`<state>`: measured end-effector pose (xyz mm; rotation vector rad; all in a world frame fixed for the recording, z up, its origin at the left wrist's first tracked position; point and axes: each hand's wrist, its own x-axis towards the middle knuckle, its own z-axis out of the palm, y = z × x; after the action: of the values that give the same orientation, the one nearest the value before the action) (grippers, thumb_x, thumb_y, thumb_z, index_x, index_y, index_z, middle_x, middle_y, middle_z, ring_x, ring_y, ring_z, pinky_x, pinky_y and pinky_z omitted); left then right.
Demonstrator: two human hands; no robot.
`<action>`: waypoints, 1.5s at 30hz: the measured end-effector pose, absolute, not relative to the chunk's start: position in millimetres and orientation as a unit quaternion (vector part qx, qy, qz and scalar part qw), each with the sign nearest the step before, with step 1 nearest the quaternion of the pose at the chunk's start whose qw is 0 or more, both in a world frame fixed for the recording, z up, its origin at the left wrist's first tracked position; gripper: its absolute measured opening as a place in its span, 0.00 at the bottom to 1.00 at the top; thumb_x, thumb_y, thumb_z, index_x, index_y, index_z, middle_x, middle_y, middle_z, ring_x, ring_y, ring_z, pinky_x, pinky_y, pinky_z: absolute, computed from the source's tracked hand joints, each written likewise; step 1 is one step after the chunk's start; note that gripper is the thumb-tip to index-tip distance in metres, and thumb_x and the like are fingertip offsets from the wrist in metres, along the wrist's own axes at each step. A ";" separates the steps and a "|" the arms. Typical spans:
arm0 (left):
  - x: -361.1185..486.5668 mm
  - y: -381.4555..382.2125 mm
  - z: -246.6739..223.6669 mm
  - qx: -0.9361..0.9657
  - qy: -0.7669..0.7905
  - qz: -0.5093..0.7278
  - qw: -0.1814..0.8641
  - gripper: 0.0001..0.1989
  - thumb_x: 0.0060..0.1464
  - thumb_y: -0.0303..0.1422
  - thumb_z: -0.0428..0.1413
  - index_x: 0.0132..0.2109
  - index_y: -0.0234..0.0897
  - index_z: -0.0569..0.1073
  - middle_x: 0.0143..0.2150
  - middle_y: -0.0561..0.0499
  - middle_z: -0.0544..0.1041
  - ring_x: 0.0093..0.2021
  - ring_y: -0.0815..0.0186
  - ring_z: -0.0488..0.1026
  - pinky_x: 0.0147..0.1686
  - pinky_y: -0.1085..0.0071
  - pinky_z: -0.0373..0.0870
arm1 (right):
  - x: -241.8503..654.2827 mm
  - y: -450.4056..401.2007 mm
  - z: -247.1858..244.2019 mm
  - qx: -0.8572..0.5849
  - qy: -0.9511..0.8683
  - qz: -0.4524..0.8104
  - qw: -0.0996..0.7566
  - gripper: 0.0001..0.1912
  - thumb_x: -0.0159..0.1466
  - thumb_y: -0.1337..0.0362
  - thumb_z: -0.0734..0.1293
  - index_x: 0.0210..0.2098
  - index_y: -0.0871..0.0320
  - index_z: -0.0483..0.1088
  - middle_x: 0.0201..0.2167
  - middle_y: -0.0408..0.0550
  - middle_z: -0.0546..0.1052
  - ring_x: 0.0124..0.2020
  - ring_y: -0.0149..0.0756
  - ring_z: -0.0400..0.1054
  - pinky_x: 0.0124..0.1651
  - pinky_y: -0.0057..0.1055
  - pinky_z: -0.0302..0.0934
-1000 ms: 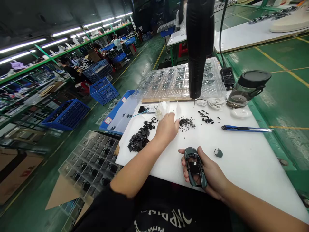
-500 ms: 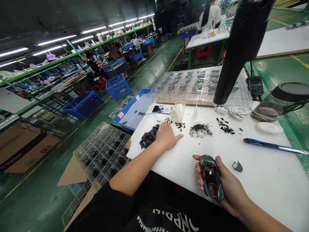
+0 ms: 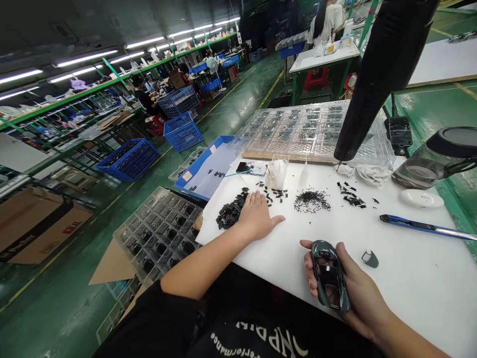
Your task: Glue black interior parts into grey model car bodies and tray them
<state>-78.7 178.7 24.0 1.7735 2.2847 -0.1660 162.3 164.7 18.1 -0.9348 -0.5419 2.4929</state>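
Observation:
My left hand (image 3: 256, 218) lies on the white tabletop, fingers stretched forward and thumb out to the side. It rests against the right edge of a heap of flat black parts (image 3: 230, 211); whether anything is under the palm is hidden. In my right hand (image 3: 356, 283) is a dark grey-green model car body (image 3: 328, 273), its top facing up, gripped between thumb and fingers. A small grey-green part (image 3: 372, 259) with a cutout lies just right of that hand. Tiny black pieces (image 3: 312, 200) are scattered beyond, with larger black pieces (image 3: 352, 195) to their right.
A black electric screwdriver (image 3: 376, 84) hangs over the table's far right. Behind lies a clear compartment tray (image 3: 315, 124) of parts. A blue bin (image 3: 208, 171) stands at the far left. A drink bottle (image 3: 428, 159), white case (image 3: 423, 198) and blue-black knife (image 3: 425, 226) sit right.
The view has shifted slightly, so the table and car body appear a little further right. My left hand stays by the heap, and the right keeps its hold.

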 end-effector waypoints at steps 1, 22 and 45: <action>-73.4 173.1 23.9 0.622 0.771 -0.043 0.128 0.53 0.58 0.63 0.37 0.71 0.17 0.47 0.73 0.30 0.43 0.74 0.47 0.39 0.73 0.52 0.37 | 162.3 164.5 18.2 -0.338 -0.195 0.896 0.211 0.27 0.68 0.44 0.60 0.54 0.58 0.72 0.32 0.49 0.74 0.25 0.39 0.68 0.29 0.35 0.69; -181.0 163.1 16.6 0.651 0.730 0.187 0.096 0.13 0.60 0.34 0.52 0.49 0.39 0.74 0.54 0.44 0.75 0.57 0.58 0.71 0.60 0.59 0.67 | 163.4 165.4 15.1 -0.331 -0.200 0.898 0.208 0.27 0.68 0.44 0.60 0.54 0.57 0.72 0.34 0.50 0.74 0.27 0.40 0.68 0.30 0.37 0.69; -183.2 210.8 48.6 0.630 0.755 0.064 0.169 0.10 0.56 0.31 0.52 0.38 0.37 0.79 0.43 0.48 0.81 0.43 0.58 0.76 0.47 0.64 0.72 | 163.7 166.1 11.6 -0.321 -0.188 0.906 0.203 0.27 0.68 0.44 0.60 0.54 0.56 0.72 0.34 0.50 0.75 0.27 0.41 0.69 0.30 0.37 0.69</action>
<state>-183.2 210.8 48.6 1.7918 2.1471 0.1811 163.7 166.1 11.6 -0.8968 -0.5233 2.5280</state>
